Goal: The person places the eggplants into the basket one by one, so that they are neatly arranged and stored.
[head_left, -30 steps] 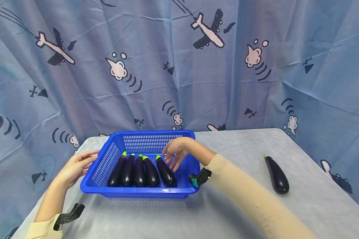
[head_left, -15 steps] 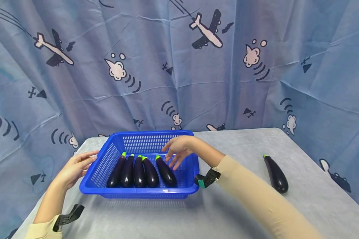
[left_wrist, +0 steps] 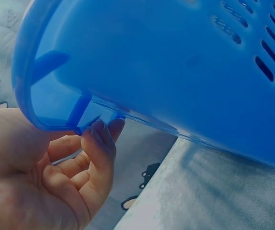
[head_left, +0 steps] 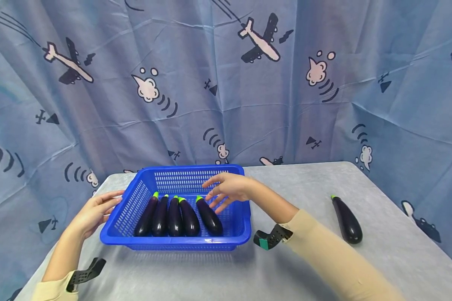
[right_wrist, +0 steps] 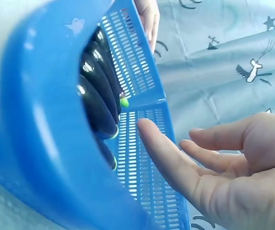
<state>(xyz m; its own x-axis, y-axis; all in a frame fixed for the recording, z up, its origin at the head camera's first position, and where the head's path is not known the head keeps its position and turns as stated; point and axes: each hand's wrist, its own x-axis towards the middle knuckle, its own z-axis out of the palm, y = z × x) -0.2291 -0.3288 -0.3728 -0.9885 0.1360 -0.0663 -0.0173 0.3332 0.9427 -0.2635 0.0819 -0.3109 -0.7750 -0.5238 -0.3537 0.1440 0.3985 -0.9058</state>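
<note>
Blue cloth printed with cartoon aeroplanes (head_left: 261,39) and puff clouds hangs as a backdrop (head_left: 226,83) behind a grey tabletop (head_left: 294,184).

At the far left, the left hand (head_left: 94,211) lies against the left end of a blue plastic basket (head_left: 129,198). Its fingers are straight and relaxed, touching the basket's rim; the left wrist view shows the fingertips (left_wrist: 104,132) tucked just under the rim's lip (left_wrist: 56,124) without gripping it. A black strap (head_left: 84,271) sits at that wrist, by the cuff of a beige sleeve.

Inside the basket lie five dark purple eggplants (head_left: 177,215) with green stem ends pointing away from the person. Four of them are packed side by side and touching; the fifth (head_left: 209,215) lies just to their right, slightly angled. The right wrist view shows the eggplants (right_wrist: 97,91) against the slotted basket wall (right_wrist: 137,158).

Over the right part of the basket hovers the right hand (head_left: 227,190), fingers spread and loose, holding nothing, just above the fifth eggplant's stem end; whether it touches the eggplant cannot be told. Its beige sleeve (head_left: 335,259) runs back to the lower right, with a black strap and teal tag (head_left: 271,238) at the wrist.

Well apart to the right, a sixth eggplant (head_left: 346,219) lies alone on the tabletop, its green stem also pointing away.
</note>
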